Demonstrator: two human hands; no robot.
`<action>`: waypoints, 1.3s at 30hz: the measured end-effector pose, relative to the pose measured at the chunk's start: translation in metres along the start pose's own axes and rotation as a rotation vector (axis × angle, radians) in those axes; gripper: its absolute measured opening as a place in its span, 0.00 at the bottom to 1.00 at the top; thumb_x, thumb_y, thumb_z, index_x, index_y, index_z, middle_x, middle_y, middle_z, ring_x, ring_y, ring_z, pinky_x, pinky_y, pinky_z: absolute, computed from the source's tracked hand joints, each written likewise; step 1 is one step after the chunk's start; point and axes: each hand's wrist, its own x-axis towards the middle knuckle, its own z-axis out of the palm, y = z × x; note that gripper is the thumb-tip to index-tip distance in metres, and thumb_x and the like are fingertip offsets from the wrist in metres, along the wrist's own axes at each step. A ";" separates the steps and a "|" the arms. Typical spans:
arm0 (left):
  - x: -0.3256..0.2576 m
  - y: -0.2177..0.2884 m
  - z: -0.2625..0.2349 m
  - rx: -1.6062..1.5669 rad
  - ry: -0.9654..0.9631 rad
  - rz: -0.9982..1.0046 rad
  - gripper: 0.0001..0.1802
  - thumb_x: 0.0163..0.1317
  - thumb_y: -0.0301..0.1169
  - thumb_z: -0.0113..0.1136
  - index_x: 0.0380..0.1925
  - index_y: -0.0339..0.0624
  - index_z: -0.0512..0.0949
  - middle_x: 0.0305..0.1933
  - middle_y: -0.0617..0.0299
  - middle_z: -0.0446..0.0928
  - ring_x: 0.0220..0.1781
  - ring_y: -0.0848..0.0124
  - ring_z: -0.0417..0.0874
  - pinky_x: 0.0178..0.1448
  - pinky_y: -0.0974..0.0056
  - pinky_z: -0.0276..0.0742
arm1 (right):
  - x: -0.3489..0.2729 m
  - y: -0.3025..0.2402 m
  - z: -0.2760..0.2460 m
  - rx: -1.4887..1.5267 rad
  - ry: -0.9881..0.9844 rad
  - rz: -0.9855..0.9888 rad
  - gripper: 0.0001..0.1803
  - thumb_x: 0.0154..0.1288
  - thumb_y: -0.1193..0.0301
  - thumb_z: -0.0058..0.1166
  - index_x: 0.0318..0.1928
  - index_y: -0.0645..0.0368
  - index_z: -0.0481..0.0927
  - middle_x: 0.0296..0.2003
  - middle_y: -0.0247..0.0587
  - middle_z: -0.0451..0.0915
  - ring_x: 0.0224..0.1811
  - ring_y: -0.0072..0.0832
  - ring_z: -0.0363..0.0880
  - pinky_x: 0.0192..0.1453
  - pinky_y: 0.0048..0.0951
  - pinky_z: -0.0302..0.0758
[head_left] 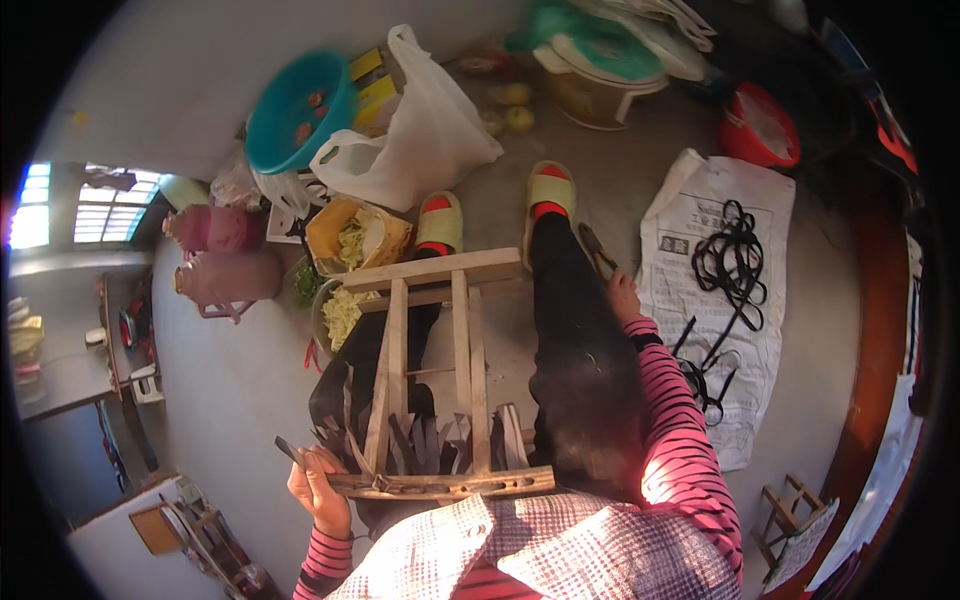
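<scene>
Across my lap lies a wooden stool frame (pixel 460 330), its legs pointing away from me. Cut ends of dark flat straps (pixel 430 445) stick up from its slotted near bar. At the bar's left end, my left hand (pixel 322 492) is closed, with a dark strap end (pixel 290 450) poking out from its fingers. My right hand (pixel 623 298) reaches down beside my right leg. Its fingers are closed at the near end of a dark two-armed tool (pixel 597 250), pliers or scissors; I cannot tell which.
At right, a tangled black strap (pixel 735 265) lies on a printed white sack (pixel 665 350). A red basin (pixel 758 125) stands beyond it. Left of my feet are a white plastic bag (pixel 430 140), a teal basin (pixel 300 110) and a yellow container of chopped vegetables (pixel 325 232). A small stool (pixel 790 520) stands lower right.
</scene>
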 end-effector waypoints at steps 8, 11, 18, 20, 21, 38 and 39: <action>0.003 -0.003 -0.002 0.023 -0.029 -0.026 0.20 0.77 0.30 0.42 0.22 0.37 0.65 0.20 0.59 0.68 0.20 0.71 0.68 0.29 0.66 0.65 | 0.029 0.004 0.046 -0.230 0.193 -0.053 0.18 0.67 0.73 0.44 0.54 0.69 0.69 0.41 0.55 0.75 0.44 0.50 0.78 0.37 0.42 0.83; 0.004 -0.001 -0.001 0.042 -0.033 -0.043 0.20 0.77 0.30 0.42 0.22 0.37 0.66 0.19 0.59 0.68 0.20 0.71 0.68 0.29 0.66 0.65 | 0.032 0.002 0.035 -0.214 0.096 -0.022 0.14 0.67 0.73 0.44 0.49 0.68 0.71 0.39 0.55 0.76 0.41 0.51 0.80 0.39 0.44 0.83; 0.005 0.001 0.000 -0.004 -0.042 -0.038 0.20 0.77 0.31 0.43 0.22 0.37 0.67 0.19 0.60 0.68 0.21 0.71 0.69 0.28 0.66 0.65 | 0.035 0.005 0.019 0.165 -0.070 0.146 0.18 0.62 0.66 0.56 0.44 0.70 0.73 0.41 0.67 0.79 0.44 0.64 0.80 0.47 0.55 0.78; 0.005 0.001 -0.001 0.031 -0.040 -0.030 0.19 0.77 0.30 0.43 0.22 0.37 0.67 0.19 0.61 0.68 0.21 0.72 0.69 0.28 0.67 0.65 | 0.033 0.004 0.007 0.264 -0.100 0.171 0.21 0.59 0.63 0.60 0.43 0.70 0.74 0.40 0.70 0.80 0.46 0.64 0.80 0.50 0.55 0.77; 0.005 0.000 -0.002 0.038 -0.043 -0.029 0.19 0.77 0.30 0.43 0.23 0.37 0.67 0.19 0.61 0.68 0.21 0.72 0.69 0.27 0.67 0.65 | 0.027 0.003 -0.002 0.289 -0.118 0.211 0.23 0.57 0.62 0.62 0.43 0.69 0.74 0.40 0.70 0.80 0.47 0.63 0.80 0.51 0.55 0.77; 0.008 -0.004 -0.008 0.056 -0.023 0.310 0.11 0.72 0.24 0.49 0.28 0.32 0.73 0.20 0.61 0.71 0.22 0.73 0.71 0.29 0.66 0.68 | -0.149 -0.065 -0.211 1.324 0.217 -0.117 0.13 0.57 0.67 0.57 0.41 0.60 0.76 0.26 0.32 0.71 0.19 0.21 0.67 0.21 0.21 0.69; 0.011 -0.002 -0.009 0.017 -0.048 0.340 0.11 0.72 0.25 0.51 0.29 0.33 0.73 0.20 0.61 0.71 0.22 0.74 0.70 0.29 0.67 0.68 | -0.165 -0.068 -0.229 1.535 0.123 -0.057 0.14 0.57 0.68 0.56 0.43 0.61 0.75 0.29 0.32 0.72 0.21 0.20 0.68 0.21 0.22 0.69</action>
